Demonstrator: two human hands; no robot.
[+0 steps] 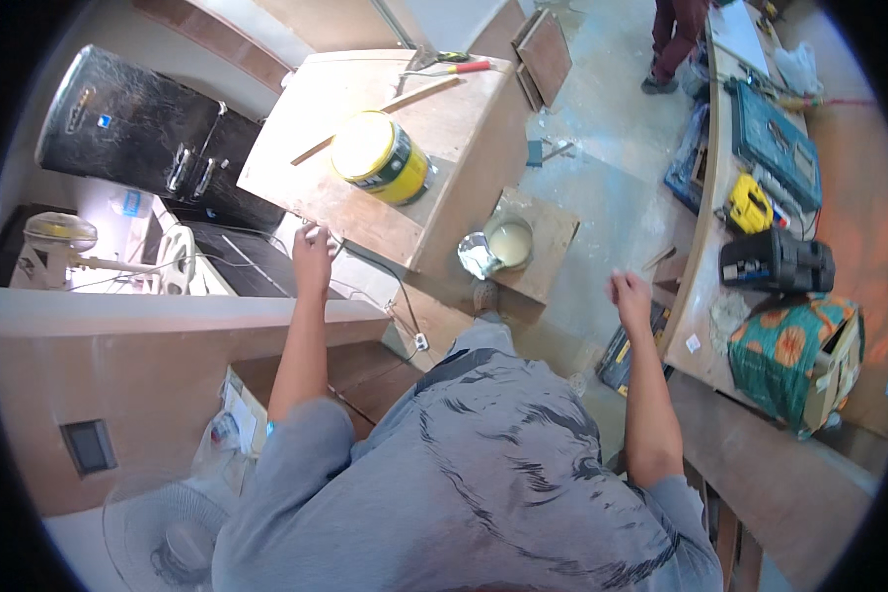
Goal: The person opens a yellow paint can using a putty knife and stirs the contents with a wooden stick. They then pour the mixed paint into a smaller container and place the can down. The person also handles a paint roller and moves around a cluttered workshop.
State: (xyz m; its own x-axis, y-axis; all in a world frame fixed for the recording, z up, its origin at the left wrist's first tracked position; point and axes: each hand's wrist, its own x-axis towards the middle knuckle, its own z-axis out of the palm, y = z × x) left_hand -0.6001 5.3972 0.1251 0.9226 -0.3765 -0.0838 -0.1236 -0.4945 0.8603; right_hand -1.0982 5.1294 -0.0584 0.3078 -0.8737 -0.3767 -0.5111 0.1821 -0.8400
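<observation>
My left hand (313, 261) is over the near left edge of the wooden table (370, 225), with its fingers parted and nothing visible in them. My right hand (630, 294) hangs above the floor at the right, its fingers loosely curled and no object showing in them. On the table stands a yellow and dark bucket (395, 173) with a pale yellow lid. Below the table's right side, an open can of cream-coloured liquid (510, 244) sits on a wooden board (553, 232). Its shiny silver lid (476, 255) lies beside it.
A red-handled tool (469, 68) and a wooden strip (419, 95) lie on the table. At the right, a long bench holds a teal tool case (775, 143), a yellow tool (750, 204), a black case (775, 261) and a patterned bag (784, 360). Another person's legs (673, 44) show far off.
</observation>
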